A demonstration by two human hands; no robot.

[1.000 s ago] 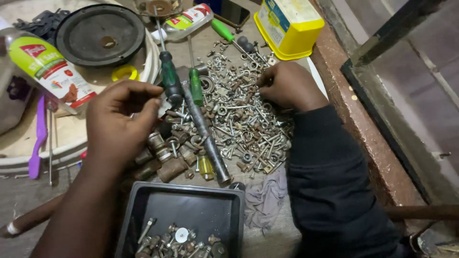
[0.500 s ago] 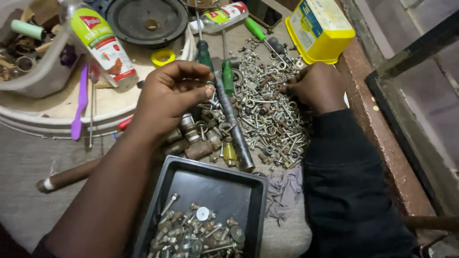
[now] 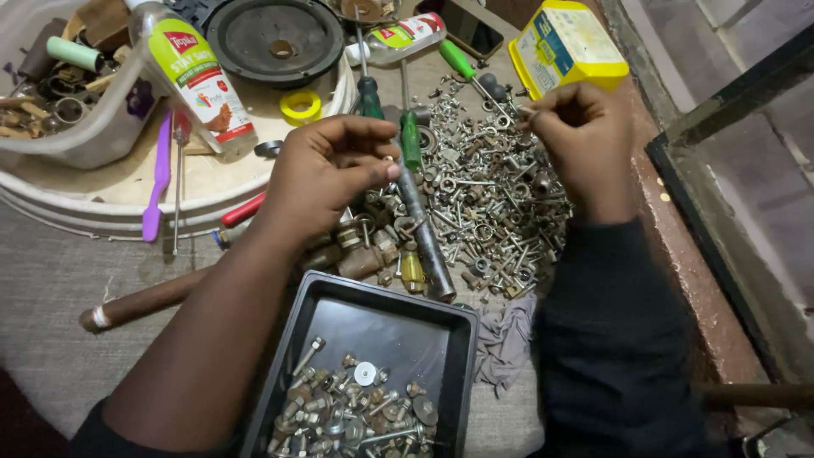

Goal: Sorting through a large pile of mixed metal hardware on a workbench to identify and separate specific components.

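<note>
A heap of loose screws, nuts and washers [image 3: 487, 199] lies on the grey surface. My left hand [image 3: 326, 174] hovers over its near left side, thumb pressed to the fingertips; nothing shows between them. My right hand [image 3: 581, 136] is raised over the heap's far right edge and pinches a small thin screw [image 3: 523, 108]. A dark metal rod [image 3: 424, 233] and a green-handled screwdriver [image 3: 411, 140] lie between the hands. Below them sits a black rectangular tray [image 3: 386, 326] with several sorted bolts and washers at its near end.
A round white tub [image 3: 85, 216] at left holds a green-labelled bottle [image 3: 195, 76], a black disc [image 3: 275, 38], a yellow tape ring [image 3: 301, 106] and a purple tool [image 3: 159, 178]. A yellow box [image 3: 564, 42] stands far right. A wooden handle [image 3: 144, 301] and grey rag [image 3: 504, 343] lie near the tray.
My right hand has lifted off the heap with a small screw pinched in its fingers. My left hand stays over the pile. The view has shifted, so everything sits lower and further right.
</note>
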